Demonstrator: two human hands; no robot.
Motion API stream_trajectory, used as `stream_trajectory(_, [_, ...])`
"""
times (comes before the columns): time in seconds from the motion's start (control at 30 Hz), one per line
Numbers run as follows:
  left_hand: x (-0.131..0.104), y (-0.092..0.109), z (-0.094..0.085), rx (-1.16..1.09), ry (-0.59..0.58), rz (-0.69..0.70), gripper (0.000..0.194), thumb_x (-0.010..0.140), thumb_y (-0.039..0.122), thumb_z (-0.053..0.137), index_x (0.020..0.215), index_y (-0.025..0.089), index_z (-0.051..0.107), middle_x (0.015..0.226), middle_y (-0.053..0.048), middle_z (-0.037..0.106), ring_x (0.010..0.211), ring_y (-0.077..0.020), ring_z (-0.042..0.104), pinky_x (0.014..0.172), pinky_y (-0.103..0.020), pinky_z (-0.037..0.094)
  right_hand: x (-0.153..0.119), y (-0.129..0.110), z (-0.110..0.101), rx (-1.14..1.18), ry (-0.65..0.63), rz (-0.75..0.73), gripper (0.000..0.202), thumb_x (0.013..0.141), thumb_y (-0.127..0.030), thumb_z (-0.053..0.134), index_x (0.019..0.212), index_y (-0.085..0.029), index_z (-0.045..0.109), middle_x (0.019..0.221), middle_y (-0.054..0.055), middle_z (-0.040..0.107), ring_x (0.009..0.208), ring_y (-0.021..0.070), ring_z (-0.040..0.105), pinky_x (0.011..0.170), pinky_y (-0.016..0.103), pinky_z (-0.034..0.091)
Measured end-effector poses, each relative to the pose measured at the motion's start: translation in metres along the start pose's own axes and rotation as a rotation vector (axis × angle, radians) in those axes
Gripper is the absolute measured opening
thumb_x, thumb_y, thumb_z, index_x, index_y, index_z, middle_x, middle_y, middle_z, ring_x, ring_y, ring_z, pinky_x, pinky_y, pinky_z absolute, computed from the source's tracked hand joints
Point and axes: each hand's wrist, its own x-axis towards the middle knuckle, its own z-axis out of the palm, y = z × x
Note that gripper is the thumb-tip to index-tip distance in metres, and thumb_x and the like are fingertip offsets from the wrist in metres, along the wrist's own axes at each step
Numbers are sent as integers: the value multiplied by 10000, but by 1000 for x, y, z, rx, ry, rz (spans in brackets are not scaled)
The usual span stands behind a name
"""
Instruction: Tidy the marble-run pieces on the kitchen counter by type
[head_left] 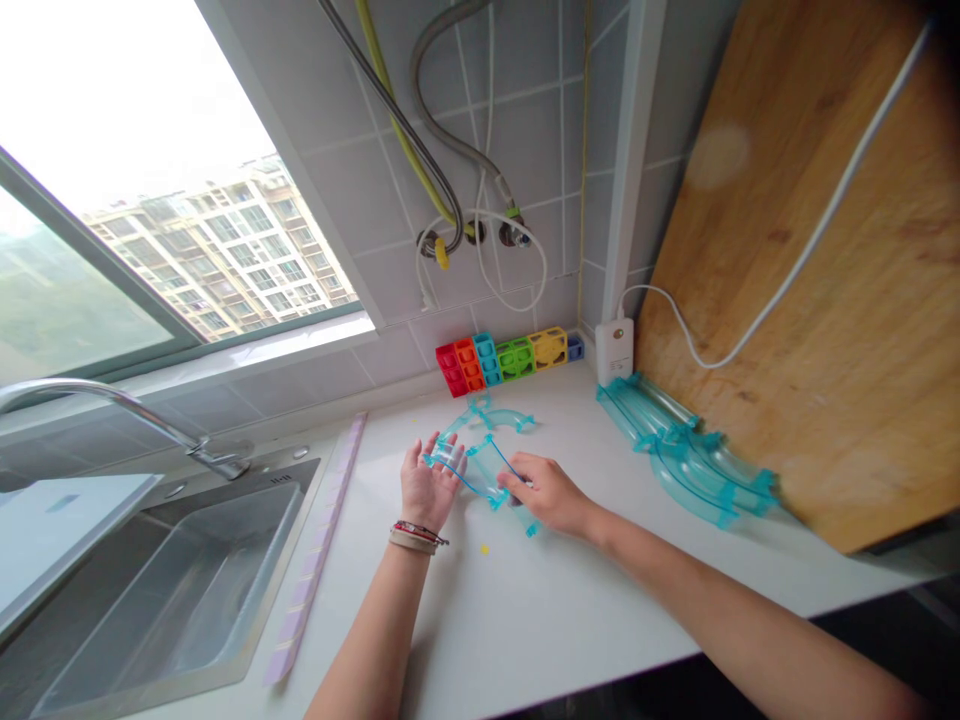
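Observation:
My right hand is closed on a see-through teal plastic track piece with raised side rims, above the white counter. My left hand is palm up with its fingers spread. The left end of the teal plastic overlaps those fingers; whether it rests on them I cannot tell. Just behind, curved teal track pieces lie on the counter. Another teal end shows below my right hand, and I cannot make out whether it belongs to the same piece.
Colourful plastic blocks stand along the wall. More teal tracks lie at right by a wooden board and a white plug box. At left are a lilac strip, a sink and a faucet.

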Motion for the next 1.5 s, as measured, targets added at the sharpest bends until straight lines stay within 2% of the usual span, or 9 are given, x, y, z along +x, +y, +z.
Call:
stream_trajectory(0.23, [4,-1,-1,29,58,42,176,943,292,560,1093,205,587,1020,-96,706,822,-200,732,742,-324,598,-1,-1,-1,-14,-31,2,391,985,-450,545,680,-206,561,759,-4,601,633,145,668,622,257,477])
stream_trajectory(0.4, [1,0,-1,55,37,37,279,987,434,493,1224,287,492,1217,-139,676,942,-258,753,768,-381,597,1,-1,-7,69,7,22,408,970,-526,558,739,-201,644,764,14,644,641,161,678,647,273,527])
stream_trajectory(0.6, [-3,-1,1,145,45,78,479,973,598,468,1377,355,385,1261,-156,662,869,-306,775,704,-432,601,5,0,-11,330,78,96,472,917,-633,591,858,-174,682,759,20,656,663,172,677,682,320,594])
stream_trajectory(0.77, [-15,-11,14,293,-119,183,557,953,592,541,1395,256,496,1228,-170,704,897,-287,765,746,-416,612,7,1,-11,435,193,90,466,898,-635,620,887,-173,675,828,33,670,717,170,667,734,354,618])
stream_trajectory(0.87, [-23,-20,20,375,-286,130,524,916,546,645,1279,168,631,1275,-197,698,996,-291,745,753,-350,599,6,3,-7,449,175,101,457,891,-628,635,880,-173,680,807,27,664,711,166,661,730,350,619])
stream_trajectory(0.93, [-26,-24,21,402,-360,100,507,885,507,708,1258,169,657,1284,-194,700,1005,-293,745,738,-329,589,5,4,-3,477,126,119,448,879,-620,658,889,-173,690,810,24,668,721,165,664,739,347,617])
stream_trajectory(1.03, [-26,-25,20,400,-387,117,525,853,460,763,1293,201,643,1278,-175,708,978,-284,756,726,-320,581,6,4,0,570,82,183,445,829,-607,726,908,-169,709,870,40,691,755,170,683,736,339,612])
stream_trajectory(1.27, [-24,-19,17,604,-336,231,605,796,425,825,1311,167,638,1185,-175,746,845,-250,771,689,-301,564,12,6,-10,677,251,290,452,832,-612,724,988,-192,666,691,-20,628,541,128,630,544,265,553])
stream_trajectory(1.5, [-29,-28,18,759,-506,225,595,802,417,817,1283,107,655,1046,-163,778,727,-188,732,654,-284,539,11,0,-16,757,286,322,464,818,-621,727,1036,-215,673,675,-12,656,519,143,624,539,285,531])
